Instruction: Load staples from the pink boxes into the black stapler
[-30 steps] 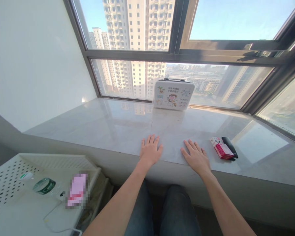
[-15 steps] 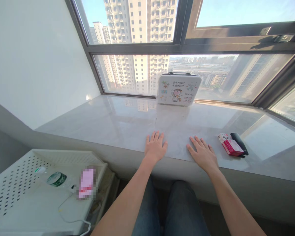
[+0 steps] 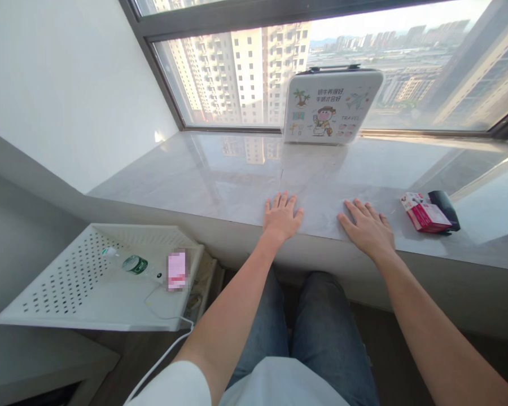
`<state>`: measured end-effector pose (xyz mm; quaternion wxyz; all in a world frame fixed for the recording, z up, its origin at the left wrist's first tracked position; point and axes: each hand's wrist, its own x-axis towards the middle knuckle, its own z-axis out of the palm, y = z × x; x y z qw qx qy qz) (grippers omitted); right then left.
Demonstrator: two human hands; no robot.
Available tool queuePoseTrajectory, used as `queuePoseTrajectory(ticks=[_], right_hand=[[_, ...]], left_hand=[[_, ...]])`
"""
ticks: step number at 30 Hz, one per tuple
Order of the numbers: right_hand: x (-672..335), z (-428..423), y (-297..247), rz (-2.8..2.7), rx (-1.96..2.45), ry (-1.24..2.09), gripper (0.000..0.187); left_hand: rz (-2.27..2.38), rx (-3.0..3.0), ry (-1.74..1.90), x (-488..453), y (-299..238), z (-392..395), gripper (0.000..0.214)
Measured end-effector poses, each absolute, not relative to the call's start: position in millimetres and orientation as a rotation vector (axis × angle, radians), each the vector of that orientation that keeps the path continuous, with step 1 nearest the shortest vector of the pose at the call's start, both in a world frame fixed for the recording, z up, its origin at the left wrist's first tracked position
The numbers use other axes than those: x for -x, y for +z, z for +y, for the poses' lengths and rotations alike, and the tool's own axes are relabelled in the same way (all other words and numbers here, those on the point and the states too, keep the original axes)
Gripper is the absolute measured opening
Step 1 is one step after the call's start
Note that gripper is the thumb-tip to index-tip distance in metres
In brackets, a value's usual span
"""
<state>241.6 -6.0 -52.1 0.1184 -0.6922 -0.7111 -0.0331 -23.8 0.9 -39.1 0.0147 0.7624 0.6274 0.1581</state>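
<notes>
Both my hands rest palm down on the pale marble-look windowsill [image 3: 220, 180], close to its front edge. My left hand [image 3: 281, 217] has its fingers spread and holds nothing. Farther right, my right hand [image 3: 367, 228] lies flat too, fingers apart. Just beyond it, to the right, are a pink and white box [image 3: 427, 215] and a black item [image 3: 445, 210] whose kind I cannot make out. A white case [image 3: 328, 110] with a cartoon cow, printed text and a dark handle stands upright against the window, beyond my hands.
A white perforated plastic basket [image 3: 110, 316] at lower left holds a clear bottle with a green label [image 3: 134, 264] and a blurred pink item [image 3: 177, 269]. A white cable [image 3: 156, 361] runs over its edge. The window frame [image 3: 232, 131] borders the sill's back.
My view has tilted downward and shifted, so the case looks larger and higher, and my shirt now shows. Both hands stay flat on the sill.
</notes>
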Motion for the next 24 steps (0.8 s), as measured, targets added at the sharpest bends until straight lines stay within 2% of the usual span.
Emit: queuePoseTrajectory(ticks=[24], right_hand=[[-229.1,-16.4,-35.5,-2.023,2.079,-0.176,0.060]], left_hand=[[1.965,-2.339,0.525,20.9,-26.2,-3.1,0.060]])
